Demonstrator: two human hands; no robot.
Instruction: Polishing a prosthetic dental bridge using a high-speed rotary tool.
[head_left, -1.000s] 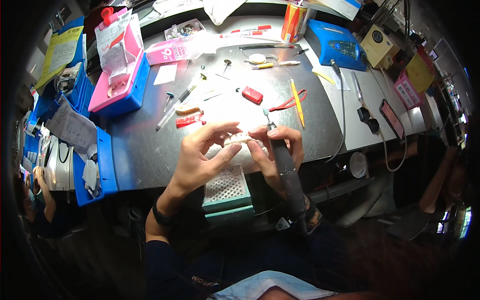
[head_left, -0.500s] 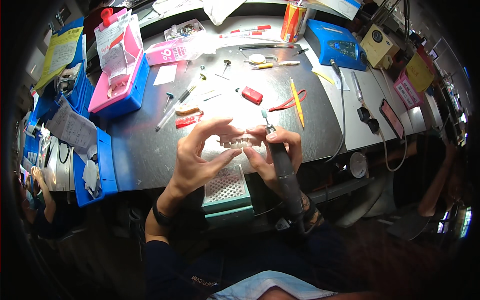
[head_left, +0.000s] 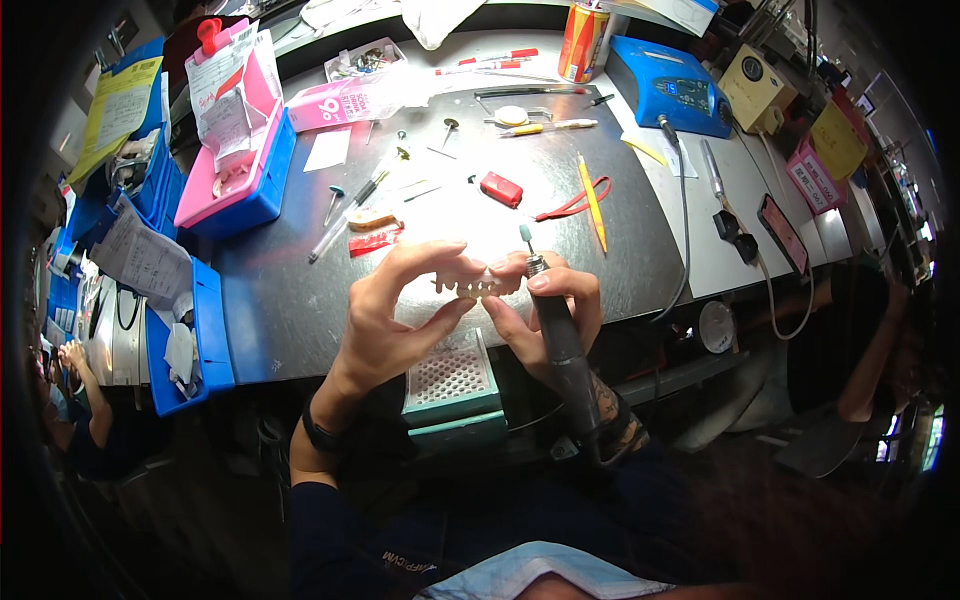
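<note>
A pale dental model [head_left: 478, 287] with a row of teeth is held up over the front edge of the metal bench. My left hand [head_left: 375, 325] grips its left side between curved fingers and thumb. At the model's other end, the thumb and fingertips of my right hand [head_left: 525, 340] steady it. The same right hand also holds a black rotary handpiece [head_left: 566, 350], tilted upward, its greenish bur [head_left: 526, 235] pointing away from me. The bur stands apart from the teeth. Fingers cover part of the model.
Below my hands juts a green box with a perforated top [head_left: 450, 380]. Burs, pens and a red eraser-like block [head_left: 501, 189] lie across the bench [head_left: 290, 330]. Blue bins [head_left: 210, 310] line the left. A blue control unit [head_left: 665, 90] and a phone [head_left: 783, 235] are right.
The dental model has turned slightly in my fingers, changing how its teeth show. The handpiece has shifted a little to the left. Both hands keep their hold.
</note>
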